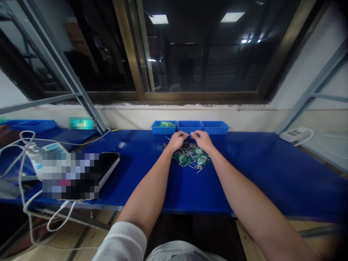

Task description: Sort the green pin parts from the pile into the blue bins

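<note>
The left hand (176, 140) and the right hand (202, 139) face each other over the table (190, 192), thumbs and fingertips drawn narrow on what looks like a thin pin (189, 135) between them. It sits at the far side of a heap of metal pins (188, 150) and green pieces (181, 160), just short of the bins (217, 130). It should handle light, stiff and slippery (the heap's shine suggests smooth metal), hardly fragile; its ends seem the surest hold.
</note>
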Demonstrator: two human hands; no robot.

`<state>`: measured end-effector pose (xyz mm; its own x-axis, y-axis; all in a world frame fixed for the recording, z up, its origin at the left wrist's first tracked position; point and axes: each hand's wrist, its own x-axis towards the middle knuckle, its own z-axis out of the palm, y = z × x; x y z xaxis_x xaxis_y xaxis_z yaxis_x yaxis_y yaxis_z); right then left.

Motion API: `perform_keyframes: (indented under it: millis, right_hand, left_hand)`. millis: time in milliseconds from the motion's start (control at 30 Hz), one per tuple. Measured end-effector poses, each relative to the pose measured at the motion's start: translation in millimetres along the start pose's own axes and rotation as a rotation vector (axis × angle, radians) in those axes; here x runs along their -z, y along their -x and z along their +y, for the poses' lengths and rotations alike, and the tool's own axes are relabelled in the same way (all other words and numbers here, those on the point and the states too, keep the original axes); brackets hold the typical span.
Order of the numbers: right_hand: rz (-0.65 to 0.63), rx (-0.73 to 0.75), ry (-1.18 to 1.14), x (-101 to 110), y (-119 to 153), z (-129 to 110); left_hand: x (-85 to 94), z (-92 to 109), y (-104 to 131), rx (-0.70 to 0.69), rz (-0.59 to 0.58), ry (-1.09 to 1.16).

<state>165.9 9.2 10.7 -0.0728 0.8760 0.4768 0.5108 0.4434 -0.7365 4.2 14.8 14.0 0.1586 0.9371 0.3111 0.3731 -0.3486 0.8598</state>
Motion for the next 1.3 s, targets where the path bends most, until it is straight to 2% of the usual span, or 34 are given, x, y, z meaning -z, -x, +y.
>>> perform_keyframes:
  millis: [167, 367, 633, 800, 967, 1133, 1300]
  right_hand:
    - [-0.016, -0.038, -0.268, -1, 0, 0]
    - [-0.015, -0.137, -0.459, 1, 0, 1]
    - [-0.007, -0.183, -0.444, 3, 1, 4]
    - [0.022, -0.217, -0.369, 5, 0, 5]
    - [0.136, -0.289, -0.325, 10, -5, 11]
    - [0.334, -0.277, -0.373, 18, -15, 21]
    - [0.288, -0.334, -0.407, 28, -19, 32]
  left_hand:
    - [0.2, -1, 1, -0.010, -0.001, -0.199]
    - [0.7, 1, 1, -0.011, -0.014, -0.258]
    - [1.1, 5, 3, 0.005, -0.007, -0.282]
    - [3.0, 7, 3, 0.084, 0.084, -0.236]
    - [4.2, 7, 4, 0.108, 0.110, -0.293]
    - [3.4, 7, 5, 0.104, 0.093, -0.353]
    - [2.1, 2, 3, 0.096, 0.094, -0.396]
